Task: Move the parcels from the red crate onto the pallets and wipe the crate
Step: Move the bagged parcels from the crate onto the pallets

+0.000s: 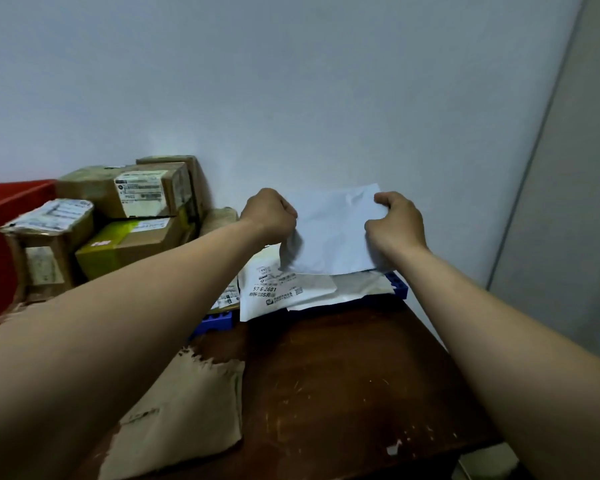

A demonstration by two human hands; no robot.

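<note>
A flat white mailer parcel (pixel 333 230) is held up against the wall over the blue pallet (pixel 397 284). My left hand (pixel 269 214) grips its left edge and my right hand (pixel 395 221) grips its right edge, fingers curled. Beneath it lie other white mailers, one with a printed label (pixel 271 292), on the pallet. The red crate (pixel 11 216) shows at the far left. Several cardboard boxes (pixel 142 192) are stacked between the crate and the wall.
A torn brown paper parcel (pixel 184 410) lies on the scuffed dark wooden surface (pixel 354 375) in front. The white wall stands close behind the pallet, with a corner at the right. A second blue pallet edge (pixel 215 322) peeks out under my left forearm.
</note>
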